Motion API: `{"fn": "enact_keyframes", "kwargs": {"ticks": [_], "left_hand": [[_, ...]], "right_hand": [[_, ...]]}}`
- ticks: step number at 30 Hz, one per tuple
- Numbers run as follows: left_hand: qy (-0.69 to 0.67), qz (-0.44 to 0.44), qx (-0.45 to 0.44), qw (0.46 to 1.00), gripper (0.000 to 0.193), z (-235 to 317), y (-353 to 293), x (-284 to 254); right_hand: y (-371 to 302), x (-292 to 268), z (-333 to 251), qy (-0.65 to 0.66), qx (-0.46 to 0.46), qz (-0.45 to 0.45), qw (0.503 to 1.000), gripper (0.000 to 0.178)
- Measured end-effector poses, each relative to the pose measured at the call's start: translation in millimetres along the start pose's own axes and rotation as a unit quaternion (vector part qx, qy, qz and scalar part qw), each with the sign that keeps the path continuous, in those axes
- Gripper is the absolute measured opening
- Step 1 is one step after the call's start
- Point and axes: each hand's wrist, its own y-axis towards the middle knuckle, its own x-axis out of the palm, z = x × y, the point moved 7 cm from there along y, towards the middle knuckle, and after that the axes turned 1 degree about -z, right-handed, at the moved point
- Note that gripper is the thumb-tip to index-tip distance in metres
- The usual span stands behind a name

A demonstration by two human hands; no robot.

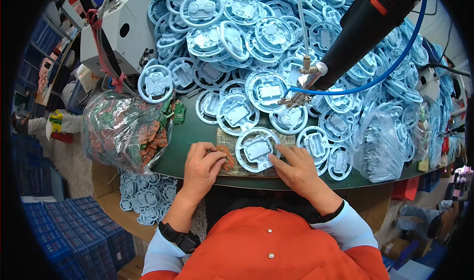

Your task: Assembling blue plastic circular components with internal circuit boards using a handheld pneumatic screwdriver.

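My left hand [201, 165] is closed, thumb and fingertips pinching a small orange-brown circuit board [227, 157]. Just to the right of it a light blue plastic toy steering wheel [257, 150] lies with its hollow, ribbed side up. The fingers of my right hand [297, 169] grip its right rim. Both hands work over a flat tan pad [224, 139] near the front edge of the green table [190, 127]. Above the wheel a black electric screwdriver [345, 43] slants down, its metal tip over the nearby wheels.
A huge heap of light blue wheels [271, 35] fills the back. At left sits a clear bag of circuit boards [116, 127] beside a grey machine [121, 33]. To the right stands a clear bag of small parts [379, 146]. Blue crates [84, 230] are stacked at lower left.
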Motion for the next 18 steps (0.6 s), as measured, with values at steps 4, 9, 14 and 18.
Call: {"fn": "enact_keyframes", "kwargs": {"ticks": [4, 9, 14, 18], "left_hand": [[-0.007, 0.008, 0.026, 1.000, 0.021, 15.7, 13.6, -7.3], [0.008, -0.032, 0.069, 0.997, 0.022, 33.9, 25.8, 10.2], [0.012, -0.012, 0.053, 0.998, 0.022, 27.5, 23.5, 1.3], [0.010, -0.014, 0.045, 0.999, 0.021, 29.0, 22.0, -1.6]], "right_hand": [[-3.0, 8.1, -5.2, 0.021, -0.026, 0.031, 0.999, 0.036], [-0.4, 5.8, -12.7, 0.092, -0.016, 0.027, 0.995, 0.033], [-4.4, 8.7, -4.5, 0.033, -0.034, 0.011, 0.999, 0.034], [4.8, -0.5, -19.3, 0.077, -0.053, 0.033, 0.995, 0.034]]}}
